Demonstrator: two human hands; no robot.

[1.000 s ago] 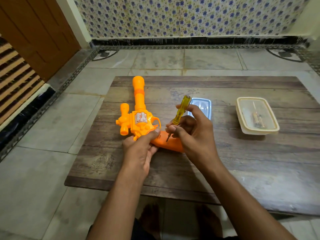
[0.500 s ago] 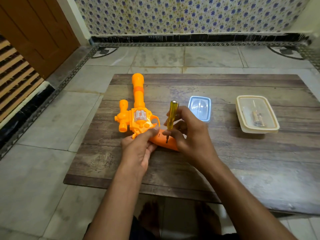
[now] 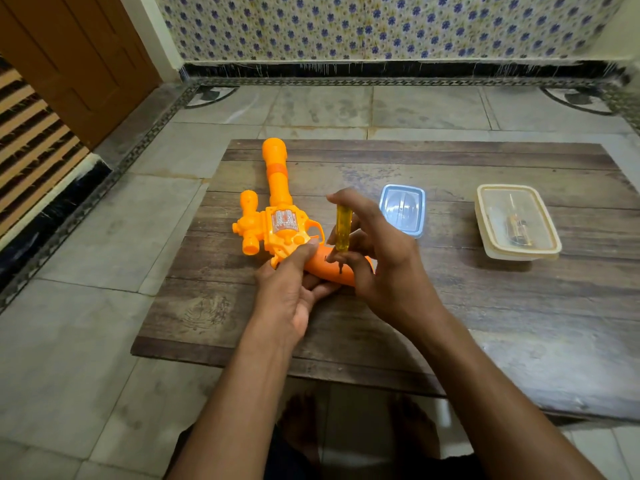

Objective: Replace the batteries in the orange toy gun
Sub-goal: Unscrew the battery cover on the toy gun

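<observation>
Orange toy gun (image 3: 277,223) lies flat on the wooden counter (image 3: 450,306), centre-left of frame, barrel pointing toward the upper edge, grip toward the person. Left hand (image 3: 294,289) curled round the grip from below, thumb pressed on top near the trigger guard. Right hand (image 3: 377,258) pinches a yellow-handled screwdriver (image 3: 343,230), held upright, tip down on the grip. Just right of that hand, a small blue-rimmed clear lid (image 3: 403,209). Further right, well apart, a cream-rimmed clear container (image 3: 517,221), contents indistinct.
</observation>
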